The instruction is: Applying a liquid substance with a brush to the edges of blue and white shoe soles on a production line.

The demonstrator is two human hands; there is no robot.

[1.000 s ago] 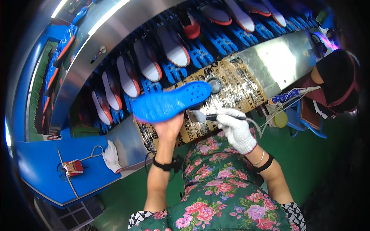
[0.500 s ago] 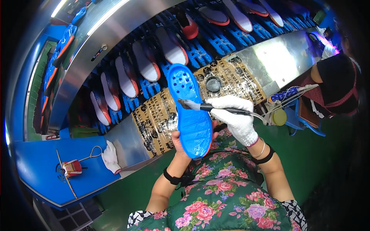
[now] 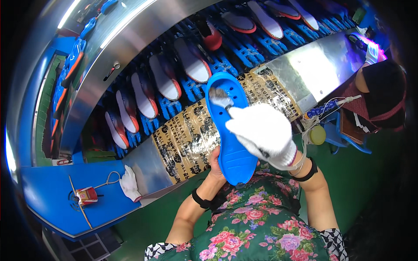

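Observation:
A blue shoe sole (image 3: pixel 235 161) is held up in front of me, its inner face toward me and its toe end pointing away. My bare left hand (image 3: pixel 216 164) grips it from below near the heel, with most of the fingers hidden behind it. My right hand (image 3: pixel 263 130), in a white knitted glove, is closed around a brush (image 3: pixel 221 99). Its bristles rest on the sole's toe part, among the small round holes. The glove hides most of the brush's handle, and a pale tube trails beside my right wrist.
Shoe uppers with white bottoms (image 3: pixel 192 63) sit on blue racks ahead. Beneath the sole runs a metal ledge (image 3: pixel 315 63) partly covered in printed brown tape. At left, a blue table (image 3: pixel 48 191) bears a red can (image 3: pixel 88 195) and a white glove (image 3: pixel 129 185). A co-worker (image 3: pixel 383 95) sits at right.
The brush has moved from the sole's middle up to its toe part. My right hand has turned over the brush, and the sole has shifted right, now covering the round jar on the ledge.

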